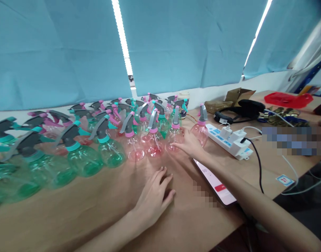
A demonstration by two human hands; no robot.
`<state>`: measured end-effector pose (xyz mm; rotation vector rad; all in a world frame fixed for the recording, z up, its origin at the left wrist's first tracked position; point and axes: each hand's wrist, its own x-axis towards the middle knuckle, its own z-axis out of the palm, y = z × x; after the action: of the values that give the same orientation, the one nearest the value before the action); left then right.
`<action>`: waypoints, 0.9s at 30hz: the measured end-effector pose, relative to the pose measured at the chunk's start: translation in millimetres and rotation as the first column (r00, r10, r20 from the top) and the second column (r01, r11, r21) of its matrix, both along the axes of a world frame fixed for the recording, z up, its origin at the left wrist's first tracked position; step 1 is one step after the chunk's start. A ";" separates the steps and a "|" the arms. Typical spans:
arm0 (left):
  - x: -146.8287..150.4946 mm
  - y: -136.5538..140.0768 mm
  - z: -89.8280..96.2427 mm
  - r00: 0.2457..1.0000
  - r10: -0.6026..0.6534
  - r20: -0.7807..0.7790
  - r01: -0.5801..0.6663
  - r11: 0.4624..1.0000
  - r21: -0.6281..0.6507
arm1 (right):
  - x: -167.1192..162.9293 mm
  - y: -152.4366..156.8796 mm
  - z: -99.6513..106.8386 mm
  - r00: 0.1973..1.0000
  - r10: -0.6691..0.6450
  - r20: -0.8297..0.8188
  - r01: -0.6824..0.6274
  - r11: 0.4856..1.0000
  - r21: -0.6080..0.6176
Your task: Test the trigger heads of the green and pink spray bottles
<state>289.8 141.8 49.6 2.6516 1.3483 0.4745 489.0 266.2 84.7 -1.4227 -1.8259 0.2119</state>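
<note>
My left hand [154, 196] rests on the brown table [102, 213], palm down, fingers apart and nothing held. My right hand [190, 142] reaches to a clear pink spray bottle [173, 137] with a grey trigger head and pink collar. Its thumb lies across the front of that bottle and the fingers curl at its right side, partly hidden. Another pink spray bottle [153, 143] stands just left of it, and one more pink bottle [203, 129] stands to the right, behind my hand. A green spray bottle [111, 152] is farther left in the front row.
Several green and pink spray bottles crowd the left and back of the table. A phone [215, 183] lies under my right forearm. A white power strip [229, 141] with plugs and cables, black headphones [239, 110], a cardboard box [238, 96] and a red tray [288, 100] sit to the right.
</note>
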 end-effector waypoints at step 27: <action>-0.1 4.3 4.2 0.997 -0.009 -0.077 0.011 0.999 0.032 | 85.6 16.6 3.7 0.968 -0.212 -0.134 0.220 0.975 0.043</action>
<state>289.6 146.1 53.8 2.7277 1.3584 0.4003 574.6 282.8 88.4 -1.5189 -1.5479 0.1358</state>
